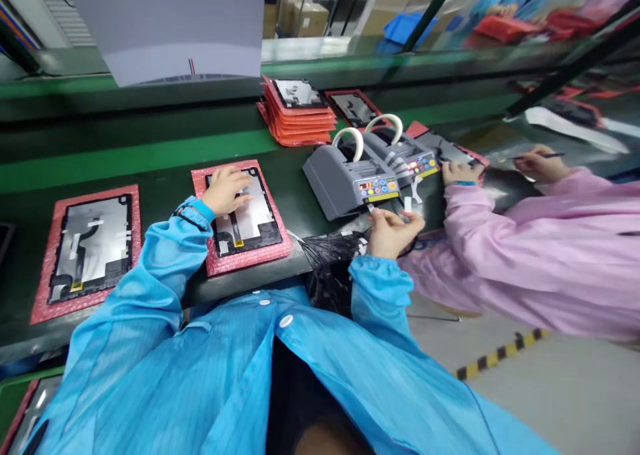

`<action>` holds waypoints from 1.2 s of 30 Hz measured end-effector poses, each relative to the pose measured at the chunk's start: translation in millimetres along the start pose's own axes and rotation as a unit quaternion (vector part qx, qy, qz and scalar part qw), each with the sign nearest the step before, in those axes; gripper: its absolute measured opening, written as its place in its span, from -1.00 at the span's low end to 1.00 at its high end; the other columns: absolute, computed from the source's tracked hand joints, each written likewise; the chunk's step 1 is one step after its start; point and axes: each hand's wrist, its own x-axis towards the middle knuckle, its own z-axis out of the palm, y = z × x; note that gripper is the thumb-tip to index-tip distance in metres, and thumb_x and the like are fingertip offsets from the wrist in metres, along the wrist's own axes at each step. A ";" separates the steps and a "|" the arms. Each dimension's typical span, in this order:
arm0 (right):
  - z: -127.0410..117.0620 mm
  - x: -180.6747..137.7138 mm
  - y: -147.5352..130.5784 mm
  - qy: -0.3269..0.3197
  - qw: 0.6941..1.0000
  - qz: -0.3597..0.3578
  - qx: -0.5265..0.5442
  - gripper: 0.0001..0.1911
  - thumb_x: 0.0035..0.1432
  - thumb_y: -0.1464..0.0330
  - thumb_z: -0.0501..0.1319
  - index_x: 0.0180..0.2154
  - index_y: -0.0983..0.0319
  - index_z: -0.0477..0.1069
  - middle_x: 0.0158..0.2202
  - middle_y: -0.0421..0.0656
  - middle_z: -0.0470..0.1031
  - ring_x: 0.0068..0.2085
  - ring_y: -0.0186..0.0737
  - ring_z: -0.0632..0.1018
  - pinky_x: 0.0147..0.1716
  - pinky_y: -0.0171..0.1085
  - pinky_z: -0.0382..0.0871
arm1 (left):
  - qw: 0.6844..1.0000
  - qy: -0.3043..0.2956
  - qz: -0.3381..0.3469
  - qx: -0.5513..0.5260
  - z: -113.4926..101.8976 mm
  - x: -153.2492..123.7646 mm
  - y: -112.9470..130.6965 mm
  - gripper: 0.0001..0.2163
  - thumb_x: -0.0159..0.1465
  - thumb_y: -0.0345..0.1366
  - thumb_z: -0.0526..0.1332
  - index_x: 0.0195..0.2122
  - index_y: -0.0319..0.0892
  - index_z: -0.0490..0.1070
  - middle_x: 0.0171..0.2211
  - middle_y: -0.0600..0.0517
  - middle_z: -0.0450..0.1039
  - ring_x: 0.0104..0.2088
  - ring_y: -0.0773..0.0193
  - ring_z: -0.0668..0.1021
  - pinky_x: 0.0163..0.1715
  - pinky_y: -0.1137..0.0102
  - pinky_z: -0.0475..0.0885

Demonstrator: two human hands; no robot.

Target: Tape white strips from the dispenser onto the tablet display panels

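Blue work coat [220, 368] lies nearest to my camera and fills the lower part of the view. Beyond it, on the dark bench [167, 188], the panel [259, 216] lies on its red bubble wrap [247, 265], a little to the left of the middle. My left hand [227, 190] rests on the panel's upper part with loose fingers, gripping nothing that I can see. My right hand [395, 232] is at the mouth of the nearer tape dispenser [330, 182], thumb and forefinger close together beside a small pale tape end [371, 208]; whether they really pinch it, I cannot tell.

For this step, which I judge to be taking tape, I would touch the tape only by its edge, draw it out straight, and let the left hand press only lightly upon the panel.

Hard to make out is the white strip [407, 204] at my right fingers: perhaps it sticks to one, perhaps it only stands behind. My left hand covers the panel's upper left portion. Toward the far right, past a co-worker's pink sleeve [500, 222], everything becomes blurred.
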 end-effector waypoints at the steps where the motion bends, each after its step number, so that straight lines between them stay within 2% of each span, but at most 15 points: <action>1: 1.1 -5.0 -4.3 -0.008 0.999 -0.035 -0.004 -0.46 -0.20 0.32 0.33 -0.27 0.12 -0.01 -0.54 -0.42 0.40 -0.55 -0.43 0.42 -0.50 -0.39 0.29 | 1.000 0.006 0.004 -0.010 -0.5 0.9 1.1 -0.66 0.25 -0.17 0.23 0.02 -0.15 0.51 0.12 -0.14 0.47 0.18 -0.10 0.35 0.18 -0.05 0.15; 3: 7.6 -17.6 -13.8 -0.054 0.994 -0.091 0.000 -0.48 -0.13 0.31 0.34 -0.25 0.12 0.01 -0.50 -0.39 0.43 -0.51 -0.42 0.44 -0.47 -0.37 0.32 | 0.999 0.016 0.028 -0.042 -1.2 4.1 5.9 -0.69 0.26 -0.18 0.23 -0.01 -0.14 0.52 0.08 -0.12 0.50 0.13 -0.03 0.41 0.18 0.01 0.19; 5: 21.5 -30.8 -22.2 -0.156 0.981 -0.112 0.016 -0.47 -0.08 0.28 0.35 -0.22 0.12 0.01 -0.48 -0.38 0.44 -0.50 -0.41 0.46 -0.46 -0.37 0.34 | 0.994 0.025 0.062 -0.085 -2.0 9.2 14.8 -0.71 0.28 -0.16 0.21 -0.06 -0.17 0.53 0.01 -0.12 0.55 0.05 0.05 0.48 0.16 0.10 0.23; 7: 41.8 -41.6 -27.6 -0.278 0.955 -0.101 0.036 -0.46 -0.04 0.23 0.37 -0.20 0.11 0.01 -0.48 -0.38 0.43 -0.50 -0.40 0.45 -0.47 -0.36 0.35 | 0.987 0.038 0.083 -0.132 -2.9 14.7 26.1 -0.71 0.32 -0.12 0.17 -0.11 -0.19 0.54 -0.10 -0.11 0.59 -0.05 0.12 0.54 0.10 0.18 0.29; 9: 64.3 -48.9 -29.3 -0.371 0.924 -0.077 0.051 -0.45 -0.01 0.18 0.37 -0.18 0.10 0.02 -0.48 -0.39 0.41 -0.51 -0.41 0.44 -0.48 -0.36 0.36 | 0.980 0.054 0.087 -0.169 -4.0 18.8 36.1 -0.69 0.34 -0.08 0.15 -0.15 -0.19 0.54 -0.18 -0.08 0.60 -0.12 0.16 0.56 0.03 0.24 0.33; 13: 99.2 -59.1 -29.2 -0.473 0.878 -0.014 0.073 -0.41 -0.04 0.16 0.41 -0.17 0.09 0.04 -0.44 -0.39 0.39 -0.47 -0.41 0.44 -0.47 -0.36 0.37 | 0.976 0.059 0.077 -0.195 -6.3 18.4 42.4 -0.63 0.34 0.02 0.14 -0.23 -0.20 0.54 -0.26 -0.05 0.59 -0.19 0.21 0.56 -0.01 0.28 0.33; 18: 113.9 -71.7 -40.4 -0.475 0.874 0.091 0.053 -0.40 -0.12 0.26 0.46 -0.18 0.10 0.10 -0.39 -0.34 0.44 -0.43 -0.41 0.47 -0.48 -0.38 0.36 | 0.981 0.018 0.011 -0.193 -4.8 9.5 35.8 -0.67 0.30 -0.03 0.20 -0.38 -0.21 0.50 -0.37 0.00 0.55 -0.26 0.23 0.53 -0.13 0.33 0.35; 22: 115.0 -70.4 -44.0 -0.450 0.889 0.086 0.016 -0.44 -0.11 0.22 0.46 -0.22 0.10 0.12 -0.38 -0.33 0.48 -0.42 -0.39 0.49 -0.44 -0.36 0.42 | 0.981 0.018 -0.045 -0.188 2.7 8.8 30.9 -0.75 0.28 -0.14 0.22 -0.41 -0.22 0.47 -0.39 0.02 0.51 -0.30 0.24 0.51 -0.20 0.33 0.35; 25: 115.8 -65.3 -37.7 -0.425 0.899 0.106 0.009 -0.45 -0.11 0.28 0.47 -0.23 0.12 0.13 -0.35 -0.31 0.48 -0.38 -0.39 0.51 -0.41 -0.36 0.44 | 0.978 0.016 -0.065 -0.198 8.0 10.9 28.8 -0.78 0.27 -0.19 0.22 -0.41 -0.22 0.47 -0.37 0.02 0.49 -0.30 0.25 0.49 -0.20 0.32 0.35; 28: 118.5 -64.2 -28.7 -0.425 0.893 0.149 0.017 -0.46 -0.12 0.36 0.46 -0.21 0.12 0.15 -0.35 -0.31 0.45 -0.37 -0.40 0.51 -0.41 -0.38 0.43 | 0.976 0.007 -0.071 -0.206 10.9 12.5 28.7 -0.78 0.27 -0.18 0.22 -0.40 -0.22 0.47 -0.38 0.02 0.48 -0.29 0.24 0.48 -0.19 0.32 0.35; 31: 122.3 -66.6 -21.2 -0.435 0.885 0.162 0.026 -0.43 -0.13 0.37 0.47 -0.20 0.11 0.14 -0.41 -0.36 0.42 -0.40 -0.42 0.50 -0.44 -0.40 0.41 | 0.975 0.004 -0.076 -0.209 14.5 12.7 28.8 -0.76 0.27 -0.16 0.23 -0.41 -0.23 0.47 -0.41 0.02 0.46 -0.30 0.25 0.48 -0.19 0.31 0.36; 36: 128.3 -65.7 -4.2 -0.429 0.884 0.180 0.032 -0.44 -0.12 0.44 0.44 -0.18 0.11 0.13 -0.43 -0.39 0.41 -0.42 -0.44 0.48 -0.44 -0.41 0.41 | 0.973 0.015 -0.112 -0.201 32.9 12.6 26.2 -0.75 0.29 -0.14 0.21 -0.39 -0.23 0.47 -0.43 0.00 0.44 -0.25 0.18 0.48 -0.13 0.25 0.37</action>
